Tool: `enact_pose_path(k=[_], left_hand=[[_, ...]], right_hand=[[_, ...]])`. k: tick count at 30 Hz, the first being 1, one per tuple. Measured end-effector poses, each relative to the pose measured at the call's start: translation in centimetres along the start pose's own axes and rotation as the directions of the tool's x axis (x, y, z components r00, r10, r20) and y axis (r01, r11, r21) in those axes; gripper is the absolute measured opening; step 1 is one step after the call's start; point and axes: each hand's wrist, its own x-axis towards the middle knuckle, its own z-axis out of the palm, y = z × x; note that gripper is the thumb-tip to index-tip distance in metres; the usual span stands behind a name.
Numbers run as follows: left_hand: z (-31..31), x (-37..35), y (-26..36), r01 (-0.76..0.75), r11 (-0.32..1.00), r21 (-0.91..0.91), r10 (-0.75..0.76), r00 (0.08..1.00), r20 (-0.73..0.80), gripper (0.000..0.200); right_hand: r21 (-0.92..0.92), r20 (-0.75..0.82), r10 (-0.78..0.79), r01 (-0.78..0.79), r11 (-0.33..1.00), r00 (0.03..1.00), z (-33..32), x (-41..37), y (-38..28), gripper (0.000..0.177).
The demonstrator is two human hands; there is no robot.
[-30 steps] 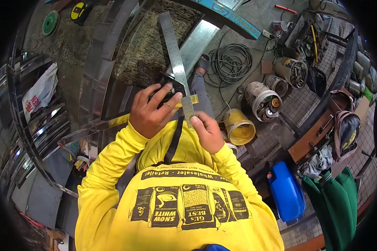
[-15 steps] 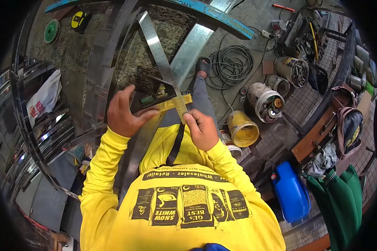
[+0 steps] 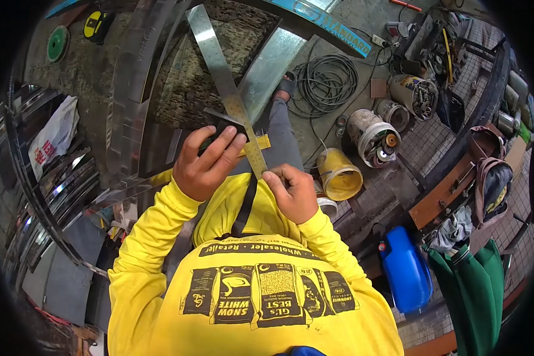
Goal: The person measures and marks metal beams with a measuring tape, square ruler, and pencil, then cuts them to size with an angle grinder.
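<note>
A combination square with a long steel blade (image 3: pixel 219 65) lies slantwise in front of me, its far end pointing up and left. My right hand (image 3: pixel 293 191) pinches the near end of that blade between thumb and fingers. Over the square's dark head sits my left hand (image 3: pixel 207 163), fingers bent around it and mostly hiding it. Part of a yellow piece (image 3: pixel 261 142) shows beneath the blade. Below and beyond the blade is a rough, worn board (image 3: pixel 190 77), with a shiny metal bar (image 3: pixel 273 71) to its right.
On the right stand a yellow bucket (image 3: pixel 341 178), a white bucket of grinding discs (image 3: pixel 377 142) and a blue jug (image 3: pixel 404 270). Coiled cable (image 3: pixel 326 86) lies on the floor. A tape measure (image 3: pixel 97 26) and green disc (image 3: pixel 57 44) are at upper left, metal frames (image 3: pixel 59 196) below.
My left hand was spread beside the square's head; it has moved right and closed over it. My right hand keeps the blade's end. The view has shifted slightly.
</note>
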Motion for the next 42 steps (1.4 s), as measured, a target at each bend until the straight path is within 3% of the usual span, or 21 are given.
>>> enact_pose_path(k=[3, 6, 8, 11, 18, 24, 27, 35, 38, 42], left_hand=[[-0.1, 0.0, -0.1, 0.007, 1.000, -0.024, -0.007, 1.000, 0.009, 0.041], [0.0, -0.1, -0.2, 0.010, 0.999, -0.045, -0.010, 1.000, 0.012, 0.043], [0.0, -0.1, -0.2, 0.013, 0.999, -0.048, -0.011, 1.000, 0.025, 0.046], [-0.2, 0.1, -0.1, 0.008, 0.999, -0.039, -0.005, 0.998, 0.056, 0.049], [-0.1, 0.5, -0.1, -0.009, 1.000, -0.020, 0.011, 0.996, 0.083, 0.048], [0.1, 0.4, 0.0, 0.000, 1.000, -0.028, 0.002, 0.998, 0.055, 0.052], [0.1, 0.3, 0.1, 0.007, 0.999, -0.033, -0.005, 0.999, 0.054, 0.050], [0.0, 0.3, 0.1, -0.004, 1.000, -0.002, 0.004, 0.998, 0.059, 0.049], [0.0, 0.4, 0.1, 0.009, 1.000, -0.010, -0.008, 0.998, 0.056, 0.049], [0.0, 0.4, 0.1, 0.005, 1.000, -0.011, -0.005, 0.998, 0.057, 0.049]], right_hand=[[-0.141, -0.010, 0.165, -0.165, 0.976, 0.986, -1.3, -0.3, 1.4, 0.024], [-0.196, -0.222, 0.158, -0.203, 0.959, 0.962, -2.9, -0.6, 7.2, 0.016], [-0.338, -0.272, 0.086, -0.179, 0.924, 0.959, -5.1, -1.1, 9.7, 0.010], [-0.386, -0.296, 0.155, -0.266, 0.883, 0.943, -7.3, -1.0, 8.3, 0.014], [-0.241, -0.277, 0.065, -0.135, 0.961, 0.959, -7.0, -0.6, 7.0, 0.020], [0.167, -0.304, 0.251, -0.208, 0.964, 0.919, -5.2, -0.2, 4.2, 0.018], [0.246, -0.309, 0.224, -0.149, 0.958, 0.924, -4.6, 0.2, 2.2, 0.020], [0.221, -0.376, 0.053, 0.033, 0.975, 0.925, -0.7, 1.4, -2.3, 0.018], [0.003, -0.398, -0.101, 0.111, 0.994, 0.912, 0.2, 1.8, -2.9, 0.017], [-0.146, -0.365, -0.269, 0.230, 0.962, 0.891, 0.6, 2.3, -3.7, 0.019]])
